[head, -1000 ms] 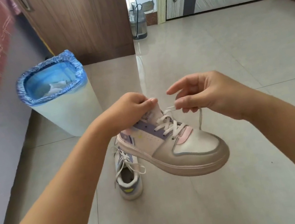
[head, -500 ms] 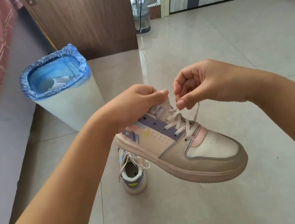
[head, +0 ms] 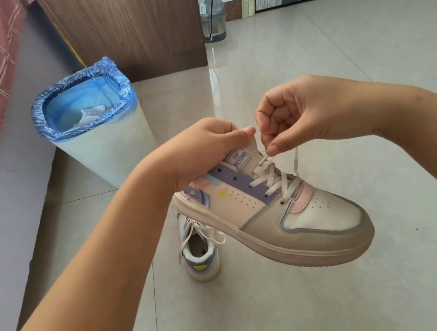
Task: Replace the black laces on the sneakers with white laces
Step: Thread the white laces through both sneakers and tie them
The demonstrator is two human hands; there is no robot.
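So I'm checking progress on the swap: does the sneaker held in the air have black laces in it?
No, the held sneaker is threaded with white laces, and the right hand pinches one end.

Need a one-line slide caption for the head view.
Left hand holds sneaker aloft; right hand pinches its white lace.

Bare tiled floor (head: 343, 85) lies open right of and beyond the held sneaker (head: 292, 210), while a second sneaker (head: 201, 258) beneath and a blue-lined bin (head: 97, 128) crowd the left.
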